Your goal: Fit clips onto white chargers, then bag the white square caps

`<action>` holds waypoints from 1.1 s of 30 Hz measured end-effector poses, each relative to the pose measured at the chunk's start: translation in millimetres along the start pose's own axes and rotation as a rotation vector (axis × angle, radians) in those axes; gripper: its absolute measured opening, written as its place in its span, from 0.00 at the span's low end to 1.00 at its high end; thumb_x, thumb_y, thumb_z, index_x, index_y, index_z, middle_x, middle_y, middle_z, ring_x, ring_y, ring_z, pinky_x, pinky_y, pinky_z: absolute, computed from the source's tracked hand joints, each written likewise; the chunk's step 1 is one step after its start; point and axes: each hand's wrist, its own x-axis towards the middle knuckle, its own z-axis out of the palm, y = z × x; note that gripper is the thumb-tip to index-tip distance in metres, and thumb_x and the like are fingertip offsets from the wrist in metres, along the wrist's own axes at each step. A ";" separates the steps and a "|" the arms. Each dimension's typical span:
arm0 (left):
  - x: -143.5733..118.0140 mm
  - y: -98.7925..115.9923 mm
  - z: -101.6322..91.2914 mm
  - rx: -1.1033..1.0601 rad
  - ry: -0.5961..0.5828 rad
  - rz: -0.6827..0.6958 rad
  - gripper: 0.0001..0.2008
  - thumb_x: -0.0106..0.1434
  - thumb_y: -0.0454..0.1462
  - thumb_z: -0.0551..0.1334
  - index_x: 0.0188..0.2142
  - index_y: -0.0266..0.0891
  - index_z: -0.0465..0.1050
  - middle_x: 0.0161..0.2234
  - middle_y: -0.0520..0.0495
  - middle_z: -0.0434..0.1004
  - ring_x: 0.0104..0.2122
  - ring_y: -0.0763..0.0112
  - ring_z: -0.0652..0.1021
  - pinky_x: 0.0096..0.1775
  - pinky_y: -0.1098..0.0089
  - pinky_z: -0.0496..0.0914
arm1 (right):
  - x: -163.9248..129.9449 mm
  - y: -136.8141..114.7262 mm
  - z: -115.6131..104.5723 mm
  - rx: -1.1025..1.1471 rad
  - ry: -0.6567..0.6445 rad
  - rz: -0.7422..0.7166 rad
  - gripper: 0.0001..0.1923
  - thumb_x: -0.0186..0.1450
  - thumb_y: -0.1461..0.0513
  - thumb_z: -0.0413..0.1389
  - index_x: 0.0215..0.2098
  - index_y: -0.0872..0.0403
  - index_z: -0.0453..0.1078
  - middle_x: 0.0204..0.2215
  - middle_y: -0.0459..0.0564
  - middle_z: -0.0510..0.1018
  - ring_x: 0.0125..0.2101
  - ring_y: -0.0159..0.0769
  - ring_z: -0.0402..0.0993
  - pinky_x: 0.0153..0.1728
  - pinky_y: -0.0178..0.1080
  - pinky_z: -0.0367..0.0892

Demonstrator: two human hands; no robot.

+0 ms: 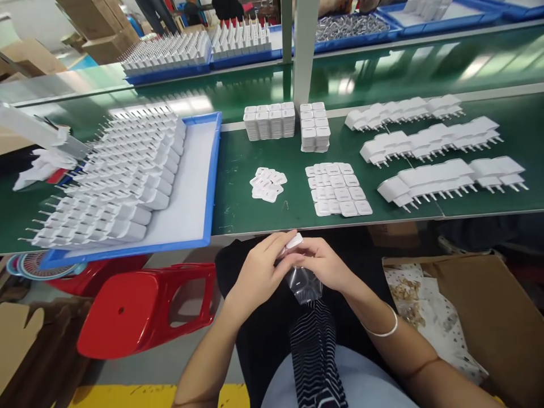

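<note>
While both your hands meet over your lap, near the bench edge, the white charger (294, 242) sits pinched between them: left hand (255, 272) curled around it, right hand (325, 263) closed on its clear plastic bag (302, 283). Its long axis runs up-right, bag hanging toward you.

tray (204, 187) left, chargers (446, 178) right (on table (255, 209))

Beyond the hands, the green bench (263, 209) carried a blue tray (212, 187), flat white covers (338, 190) and plug rows (450, 181).
</note>
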 end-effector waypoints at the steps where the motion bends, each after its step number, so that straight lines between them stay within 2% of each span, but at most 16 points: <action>1: 0.6 0.4 -2.3 -0.031 -0.023 -0.041 0.16 0.70 0.41 0.57 0.55 0.41 0.71 0.51 0.45 0.78 0.49 0.66 0.78 0.51 0.67 0.72 | -0.8 -1.2 -1.0 -0.012 -0.008 0.008 0.06 0.60 0.60 0.61 0.30 0.55 0.78 0.25 0.44 0.74 0.27 0.31 0.69 0.31 0.35 0.63; 3: 2.8 0.6 -6.2 -0.083 -0.051 -0.094 0.15 0.71 0.40 0.55 0.52 0.41 0.74 0.48 0.46 0.80 0.47 0.67 0.79 0.49 0.69 0.72 | -2.1 -2.2 -3.5 -0.032 -0.029 0.035 0.07 0.60 0.59 0.61 0.29 0.55 0.77 0.23 0.43 0.73 0.25 0.29 0.66 0.29 0.34 0.61; 6: 7.6 0.5 -9.3 -0.134 -0.126 -0.119 0.15 0.72 0.40 0.52 0.44 0.40 0.77 0.40 0.49 0.82 0.38 0.71 0.80 0.41 0.72 0.71 | -3.0 -0.6 -7.9 -0.019 -0.091 0.062 0.08 0.60 0.58 0.62 0.30 0.55 0.78 0.27 0.45 0.76 0.28 0.31 0.69 0.32 0.36 0.63; 9: 12.2 0.7 -7.6 -0.069 -0.165 -0.130 0.16 0.73 0.39 0.50 0.36 0.39 0.75 0.32 0.51 0.79 0.30 0.73 0.76 0.35 0.74 0.67 | -3.7 1.6 -11.6 0.032 -0.097 0.084 0.07 0.58 0.59 0.63 0.32 0.55 0.79 0.29 0.47 0.77 0.30 0.32 0.71 0.34 0.36 0.64; 12: 15.6 2.6 -3.0 -0.035 -0.118 -0.113 0.15 0.72 0.37 0.51 0.32 0.38 0.71 0.28 0.52 0.75 0.26 0.75 0.72 0.31 0.74 0.63 | -4.7 0.8 -15.4 0.067 -0.098 0.083 0.06 0.58 0.61 0.64 0.32 0.55 0.79 0.27 0.46 0.75 0.27 0.30 0.68 0.30 0.34 0.63; 15: 19.5 6.2 0.6 -0.136 -0.024 -0.118 0.16 0.72 0.38 0.51 0.27 0.38 0.66 0.23 0.55 0.68 0.23 0.78 0.66 0.29 0.74 0.59 | -6.4 -1.5 -23.3 0.095 -0.152 0.057 0.05 0.58 0.63 0.63 0.33 0.55 0.80 0.25 0.44 0.74 0.26 0.28 0.66 0.30 0.33 0.61; 18: 25.2 10.0 4.7 -0.246 0.055 -0.185 0.18 0.71 0.40 0.52 0.25 0.37 0.63 0.20 0.56 0.60 0.21 0.78 0.61 0.26 0.74 0.56 | -8.6 -0.4 -37.0 0.131 -0.193 0.065 0.06 0.59 0.62 0.64 0.34 0.55 0.79 0.22 0.43 0.71 0.25 0.28 0.64 0.29 0.32 0.59; 22: 33.6 13.1 18.3 -0.442 0.004 -0.281 0.20 0.70 0.46 0.54 0.24 0.37 0.62 0.20 0.56 0.57 0.21 0.78 0.59 0.24 0.74 0.54 | -14.1 4.5 -56.2 0.125 -0.195 0.112 0.06 0.59 0.60 0.64 0.33 0.56 0.79 0.21 0.42 0.69 0.24 0.27 0.63 0.28 0.31 0.58; 25: 37.3 13.1 22.3 -0.484 -0.040 -0.292 0.21 0.69 0.47 0.55 0.24 0.38 0.62 0.19 0.56 0.57 0.20 0.78 0.59 0.23 0.73 0.53 | -24.7 6.0 -72.9 0.063 -0.198 0.107 0.07 0.58 0.59 0.65 0.31 0.56 0.79 0.22 0.43 0.71 0.24 0.28 0.64 0.28 0.32 0.60; 26: 38.1 12.0 18.6 -0.455 0.001 -0.285 0.21 0.70 0.47 0.54 0.24 0.38 0.63 0.19 0.55 0.57 0.20 0.78 0.59 0.23 0.73 0.53 | -31.0 6.7 -81.7 0.043 -0.221 0.115 0.08 0.57 0.58 0.66 0.30 0.56 0.79 0.22 0.44 0.72 0.24 0.29 0.65 0.28 0.33 0.60; 28: 40.4 7.7 2.3 -0.298 0.160 -0.270 0.20 0.70 0.47 0.53 0.25 0.38 0.65 0.20 0.54 0.59 0.20 0.77 0.60 0.24 0.72 0.53 | -49.2 10.4 -107.6 -0.022 -0.242 0.154 0.10 0.56 0.56 0.66 0.26 0.56 0.79 0.23 0.46 0.75 0.24 0.30 0.67 0.27 0.34 0.62; 29: 42.6 4.5 -9.1 -0.157 0.256 -0.270 0.19 0.70 0.46 0.53 0.26 0.38 0.66 0.21 0.54 0.60 0.21 0.76 0.61 0.24 0.72 0.53 | -60.9 14.4 -124.6 -0.075 -0.209 0.184 0.11 0.56 0.55 0.66 0.26 0.56 0.78 0.24 0.47 0.76 0.24 0.32 0.68 0.27 0.34 0.63; 30: 46.0 0.6 -21.3 0.022 0.344 -0.283 0.18 0.71 0.45 0.53 0.28 0.38 0.67 0.21 0.53 0.61 0.21 0.74 0.61 0.26 0.71 0.53 | -74.0 20.1 -143.6 -0.159 -0.087 0.205 0.11 0.57 0.55 0.66 0.27 0.55 0.79 0.26 0.49 0.78 0.27 0.34 0.71 0.30 0.36 0.65; 32: 57.0 -8.4 -42.2 0.434 0.449 -0.356 0.17 0.71 0.43 0.51 0.31 0.38 0.70 0.23 0.49 0.65 0.23 0.71 0.65 0.28 0.69 0.54 | -101.8 37.0 -183.0 -0.405 0.298 0.255 0.09 0.60 0.56 0.63 0.34 0.53 0.79 0.36 0.53 0.80 0.37 0.43 0.75 0.38 0.41 0.68; 33: 64.5 -13.2 -48.9 0.610 0.472 -0.403 0.17 0.72 0.43 0.49 0.33 0.38 0.71 0.25 0.47 0.68 0.25 0.68 0.67 0.30 0.68 0.54 | -115.4 48.0 -200.9 -0.568 0.545 0.293 0.09 0.61 0.57 0.61 0.36 0.52 0.78 0.37 0.54 0.80 0.39 0.46 0.76 0.40 0.43 0.68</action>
